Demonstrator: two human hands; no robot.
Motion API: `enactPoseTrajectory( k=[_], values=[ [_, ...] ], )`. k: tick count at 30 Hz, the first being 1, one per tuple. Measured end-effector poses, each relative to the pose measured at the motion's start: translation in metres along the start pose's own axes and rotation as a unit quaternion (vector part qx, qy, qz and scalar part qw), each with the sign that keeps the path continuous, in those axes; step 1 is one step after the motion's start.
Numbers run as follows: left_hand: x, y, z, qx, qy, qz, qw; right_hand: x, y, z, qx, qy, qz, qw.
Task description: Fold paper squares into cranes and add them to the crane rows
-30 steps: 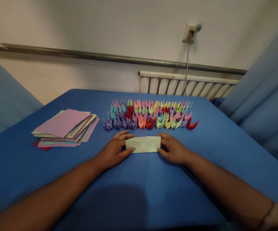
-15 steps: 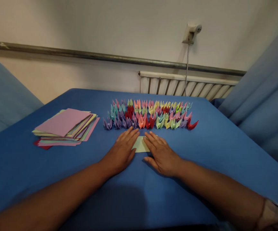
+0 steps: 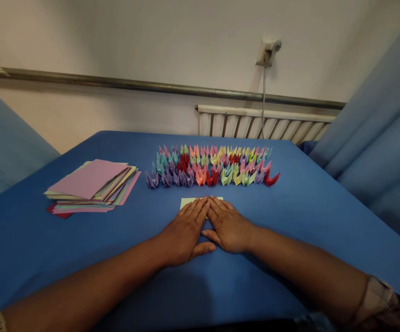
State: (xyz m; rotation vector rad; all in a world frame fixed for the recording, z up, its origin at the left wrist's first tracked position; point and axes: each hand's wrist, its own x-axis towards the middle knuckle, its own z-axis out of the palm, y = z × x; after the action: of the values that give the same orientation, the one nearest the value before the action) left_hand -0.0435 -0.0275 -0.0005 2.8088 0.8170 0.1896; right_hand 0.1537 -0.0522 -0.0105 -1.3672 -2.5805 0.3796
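Observation:
A pale yellow-green sheet of paper (image 3: 186,201), seemingly folded into a rectangle, lies flat on the blue table. My left hand (image 3: 188,230) rests flat across its middle, fingers stretched out and thumb pointing right. Beside it, my right hand (image 3: 229,226) lies on the right part of the paper, also with fingers extended. The fingertips of both hands meet over the sheet and cover most of it. Several rows of folded paper cranes (image 3: 206,176) in many colours stand just beyond my fingertips.
On the left sits a stack of coloured paper sheets (image 3: 89,180), pink on top. The blue tabletop (image 3: 310,207) reaches back to a wall with a metal pipe (image 3: 123,84), a radiator (image 3: 255,111) and a socket with a plug (image 3: 267,51). Blue curtains (image 3: 376,101) hang at both sides.
My left hand has slid right and nearer to me, uncovering the paper's left end and meeting my right hand. The right hand has barely moved. The view has shifted slightly.

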Motion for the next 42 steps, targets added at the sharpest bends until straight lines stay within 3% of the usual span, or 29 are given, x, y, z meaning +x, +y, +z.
enactPoseTrajectory(
  k=[5, 16, 18, 22, 28, 33, 35, 38, 42],
  values=[
    [-0.004, -0.004, -0.001, 0.042, -0.025, -0.033, 0.998, -0.002, -0.003, 0.0, -0.003, 0.004, 0.024, 1.0],
    [-0.022, -0.025, -0.008, 0.091, -0.002, -0.137, 0.986, -0.012, -0.001, -0.002, -0.037, 0.034, 0.117, 0.992],
    [-0.022, -0.019, -0.012, 0.094, 0.012, -0.122, 0.988, -0.014, -0.005, -0.005, -0.046, 0.042, 0.08, 0.995],
    [-0.02, -0.007, -0.016, 0.058, -0.002, -0.004, 0.998, -0.016, -0.016, -0.01, -0.039, 0.015, -0.028, 0.999],
    [-0.023, -0.011, -0.023, 0.052, -0.056, -0.003, 0.997, -0.018, -0.018, -0.015, -0.075, 0.03, -0.008, 0.997],
    [-0.02, -0.031, -0.033, 0.048, 0.008, -0.08, 0.996, -0.015, 0.0, -0.02, -0.119, 0.047, 0.102, 0.987],
    [-0.016, -0.041, -0.033, 0.031, 0.037, -0.11, 0.993, -0.01, 0.012, -0.02, -0.111, 0.088, 0.142, 0.98],
    [-0.008, -0.052, -0.028, 0.012, 0.112, -0.144, 0.983, 0.0, 0.027, -0.017, -0.041, 0.134, 0.14, 0.98],
    [0.004, -0.056, -0.021, 0.011, 0.085, -0.146, 0.985, 0.012, 0.036, -0.013, 0.023, 0.113, 0.142, 0.983]
  ],
)
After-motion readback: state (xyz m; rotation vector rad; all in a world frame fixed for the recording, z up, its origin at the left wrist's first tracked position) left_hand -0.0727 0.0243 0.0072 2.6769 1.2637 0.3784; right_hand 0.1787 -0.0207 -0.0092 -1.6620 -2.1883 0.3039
